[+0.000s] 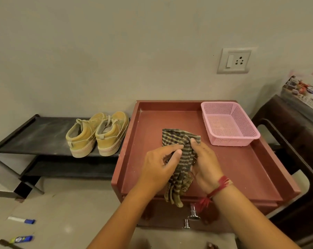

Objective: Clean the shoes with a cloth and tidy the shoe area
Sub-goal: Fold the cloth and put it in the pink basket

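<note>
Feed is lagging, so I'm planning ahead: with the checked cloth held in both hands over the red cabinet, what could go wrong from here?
The brown checked cloth dangles past the front of the red-brown cabinet and might snag on the metal drawer knobs. The tan lace-up shoes sit near the front edge of the black rack; hard wiping could push one off.

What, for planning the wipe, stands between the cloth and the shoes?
Nothing visible. Left hand and right hand hold the cloth over the red cabinet; the shoes sit left on the black rack, past the cabinet's low rim.
</note>
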`<state>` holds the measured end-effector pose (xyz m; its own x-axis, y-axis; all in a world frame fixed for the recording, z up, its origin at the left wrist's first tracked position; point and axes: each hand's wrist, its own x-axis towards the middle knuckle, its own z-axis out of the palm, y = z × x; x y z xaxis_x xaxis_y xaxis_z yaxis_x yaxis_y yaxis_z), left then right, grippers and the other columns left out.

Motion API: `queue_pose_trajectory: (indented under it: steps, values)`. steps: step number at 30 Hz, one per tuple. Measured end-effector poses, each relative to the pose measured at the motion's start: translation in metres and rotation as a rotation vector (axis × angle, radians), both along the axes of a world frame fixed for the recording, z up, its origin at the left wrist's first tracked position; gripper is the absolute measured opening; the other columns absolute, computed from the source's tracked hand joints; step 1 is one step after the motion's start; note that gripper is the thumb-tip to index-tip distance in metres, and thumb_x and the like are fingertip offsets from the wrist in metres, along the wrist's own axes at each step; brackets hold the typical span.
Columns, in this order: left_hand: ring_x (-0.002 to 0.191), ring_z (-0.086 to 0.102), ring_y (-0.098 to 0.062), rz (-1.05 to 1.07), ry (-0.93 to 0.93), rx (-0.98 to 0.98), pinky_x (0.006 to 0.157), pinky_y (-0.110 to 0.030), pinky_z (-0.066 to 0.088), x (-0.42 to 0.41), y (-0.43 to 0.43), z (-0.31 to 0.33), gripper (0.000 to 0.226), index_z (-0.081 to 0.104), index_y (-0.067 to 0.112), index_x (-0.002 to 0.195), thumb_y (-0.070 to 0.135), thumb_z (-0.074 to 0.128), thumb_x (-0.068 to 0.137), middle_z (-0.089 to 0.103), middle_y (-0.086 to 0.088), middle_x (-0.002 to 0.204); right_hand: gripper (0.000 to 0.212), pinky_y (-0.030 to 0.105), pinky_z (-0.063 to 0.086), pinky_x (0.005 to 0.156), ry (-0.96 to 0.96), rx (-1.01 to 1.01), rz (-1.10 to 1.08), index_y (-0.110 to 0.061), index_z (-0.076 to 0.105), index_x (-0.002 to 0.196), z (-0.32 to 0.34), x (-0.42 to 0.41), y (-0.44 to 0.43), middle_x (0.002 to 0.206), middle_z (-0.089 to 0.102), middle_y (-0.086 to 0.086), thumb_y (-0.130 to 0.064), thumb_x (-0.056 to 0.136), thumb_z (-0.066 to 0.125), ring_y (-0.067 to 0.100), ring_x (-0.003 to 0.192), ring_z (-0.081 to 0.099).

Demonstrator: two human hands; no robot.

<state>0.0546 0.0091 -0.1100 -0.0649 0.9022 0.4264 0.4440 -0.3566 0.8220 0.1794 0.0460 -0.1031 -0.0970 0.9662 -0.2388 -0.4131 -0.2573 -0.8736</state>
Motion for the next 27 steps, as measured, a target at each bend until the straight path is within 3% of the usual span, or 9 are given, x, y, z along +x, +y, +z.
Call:
queue_pose_trajectory:
  steps: [3, 8, 11, 15, 19, 22, 24, 27]
  values:
    - [0.092, 0.069, -0.004, 0.122, -0.219, -0.046, 0.078, -0.018, 0.055, 0.001, 0.002, 0.001, 0.024, 0.073, 0.021, 0.102, 0.013, 0.076, 0.080, 0.073, 0.008, 0.097, 0.023, 0.036, 0.057, 0.072, 0.064, -0.037, -0.018, -0.007, 0.064, 0.106, 0.002, 0.007, 0.004, 0.099, 0.070, 0.015, -0.021, 0.097, 0.047, 0.025, 0.087, 0.067]
    - [0.094, 0.070, -0.011, 0.283, -0.438, 0.016, 0.083, -0.030, 0.056, -0.006, 0.004, 0.007, 0.028, 0.070, 0.018, 0.107, 0.006, 0.073, 0.082, 0.074, 0.001, 0.099, 0.020, 0.030, 0.056, 0.073, 0.014, 0.017, -0.048, -0.010, 0.065, 0.095, 0.005, 0.010, 0.003, 0.092, 0.070, 0.005, -0.019, 0.097, 0.048, 0.016, 0.083, 0.066]
    - [0.095, 0.069, -0.007, 0.281, -0.386, 0.061, 0.083, -0.025, 0.055, -0.003, 0.003, 0.013, 0.029, 0.069, 0.023, 0.106, 0.005, 0.071, 0.083, 0.073, 0.006, 0.101, 0.020, 0.029, 0.058, 0.068, 0.057, -0.010, -0.019, -0.008, 0.064, 0.098, 0.006, 0.009, 0.003, 0.089, 0.069, 0.006, -0.021, 0.097, 0.048, 0.016, 0.078, 0.065]
    - [0.090, 0.067, 0.000, 0.178, -0.103, 0.045, 0.078, -0.024, 0.057, 0.009, 0.000, 0.007, 0.021, 0.071, 0.020, 0.103, 0.011, 0.072, 0.084, 0.072, 0.011, 0.097, 0.023, 0.023, 0.057, 0.058, 0.318, -0.190, 0.096, -0.008, 0.062, 0.098, 0.011, 0.010, 0.002, 0.079, 0.068, 0.005, -0.025, 0.097, 0.046, 0.012, 0.065, 0.066]
    - [0.090, 0.065, 0.002, 0.241, 0.011, 0.109, 0.076, -0.019, 0.053, 0.010, 0.001, 0.004, 0.025, 0.073, 0.019, 0.098, 0.034, 0.078, 0.078, 0.071, 0.013, 0.093, 0.016, 0.021, 0.054, 0.059, 0.103, -0.043, 0.148, -0.012, 0.063, 0.091, 0.009, 0.014, 0.000, 0.077, 0.066, 0.001, -0.024, 0.093, 0.053, 0.009, 0.066, 0.062]
    - [0.084, 0.065, 0.000, 0.238, 0.114, 0.193, 0.071, -0.025, 0.054, 0.008, 0.002, 0.003, 0.013, 0.072, 0.016, 0.091, 0.024, 0.076, 0.082, 0.070, 0.012, 0.087, 0.015, 0.018, 0.052, 0.057, -0.087, 0.081, 0.131, -0.010, 0.066, 0.091, 0.007, 0.012, -0.002, 0.078, 0.068, 0.001, -0.020, 0.092, 0.055, 0.007, 0.067, 0.063]
    - [0.080, 0.066, -0.003, 0.217, 0.058, 0.176, 0.068, -0.028, 0.056, 0.009, 0.001, 0.005, 0.005, 0.072, 0.016, 0.090, 0.018, 0.071, 0.086, 0.070, 0.012, 0.084, 0.017, 0.020, 0.053, 0.058, -0.045, 0.063, 0.065, -0.010, 0.068, 0.092, 0.007, 0.010, -0.002, 0.081, 0.071, 0.002, -0.018, 0.094, 0.053, 0.008, 0.068, 0.066]
    - [0.076, 0.069, -0.006, 0.227, -0.213, 0.085, 0.068, -0.024, 0.056, 0.006, 0.002, 0.011, 0.003, 0.071, 0.015, 0.087, 0.013, 0.069, 0.087, 0.071, 0.008, 0.079, 0.021, 0.025, 0.056, 0.068, 0.043, 0.026, -0.103, -0.003, 0.064, 0.105, 0.004, 0.016, 0.007, 0.094, 0.069, 0.009, -0.016, 0.094, 0.052, 0.017, 0.080, 0.066]
